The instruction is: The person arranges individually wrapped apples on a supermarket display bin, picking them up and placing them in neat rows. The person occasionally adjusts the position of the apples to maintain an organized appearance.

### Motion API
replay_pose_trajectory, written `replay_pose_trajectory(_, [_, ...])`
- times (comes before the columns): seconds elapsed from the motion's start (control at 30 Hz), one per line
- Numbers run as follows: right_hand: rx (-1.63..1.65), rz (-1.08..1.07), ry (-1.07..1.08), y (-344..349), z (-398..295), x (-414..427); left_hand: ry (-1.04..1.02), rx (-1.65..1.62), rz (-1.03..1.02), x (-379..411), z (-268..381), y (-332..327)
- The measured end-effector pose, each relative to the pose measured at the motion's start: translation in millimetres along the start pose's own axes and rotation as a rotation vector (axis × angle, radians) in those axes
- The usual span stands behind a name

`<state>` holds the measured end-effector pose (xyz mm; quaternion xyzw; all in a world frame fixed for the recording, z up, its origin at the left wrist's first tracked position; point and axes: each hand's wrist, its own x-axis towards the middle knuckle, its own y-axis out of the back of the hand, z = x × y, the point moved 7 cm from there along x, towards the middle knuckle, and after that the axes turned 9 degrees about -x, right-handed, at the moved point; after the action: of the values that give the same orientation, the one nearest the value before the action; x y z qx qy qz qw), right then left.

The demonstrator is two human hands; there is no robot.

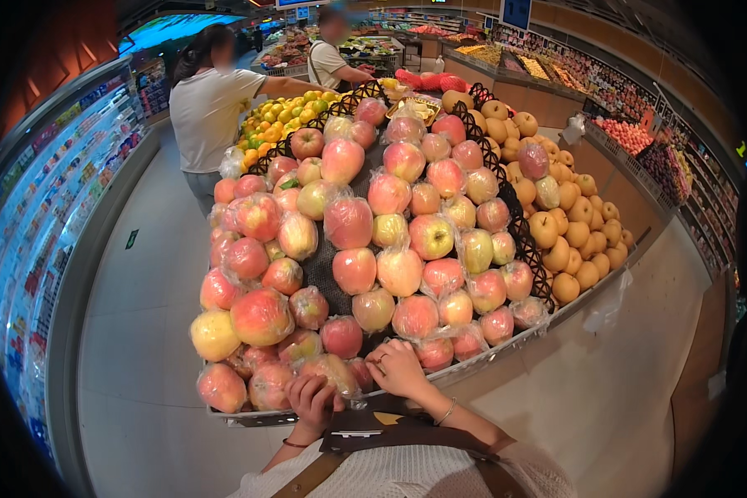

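Note:
Plastic-wrapped apples [398, 271] lie heaped on a sloping display stand [460, 373] before me. At the stand's front edge, my left hand [311, 398] rests with curled fingers against a wrapped apple [331, 372] in the lowest row. My right hand [397, 366] is a little to the right and higher, its fingers bent down over the front row, beside a small red apple [360, 373]. Whether either hand grips anything is hidden by the fingers and fruit. Dark mesh fabric [328, 274] shows between the apples.
Brown pears [579, 230] lie right of a black lattice divider [523, 243]; mandarins [286, 115] fill the far left. One person [208, 112] reaches over the mandarins, and another person [333, 59] stands behind. A refrigerated shelf [56, 249] runs along the left.

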<state>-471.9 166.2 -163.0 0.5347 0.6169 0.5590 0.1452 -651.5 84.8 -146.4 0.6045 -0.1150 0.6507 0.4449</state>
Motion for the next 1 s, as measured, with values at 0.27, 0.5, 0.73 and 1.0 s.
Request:
replay_pose_trajectory(0.27, [0.014, -0.023, -0.004, 0.1, -0.6, -0.7, -0.003, -0.001, 0.002, 0.6, -0.4, -0.5])
replay_pose_trajectory(0.5, [0.042, 0.224, -0.140, 17.0, 7.4, -0.9, 0.098, -0.023, -0.186, 20.5, 0.3, -9.0])
replay_pose_trajectory(0.73, [-0.220, -0.373, -0.143, -27.4, 19.2, 8.0, 0.290, -0.022, -0.801, 46.1, -7.8, -14.2])
replay_pose_trajectory(1.0, [-0.104, -0.706, -0.077, -60.6, 46.3, 35.0, 0.476, -0.235, -0.600, 66.5, -19.8, -7.3])
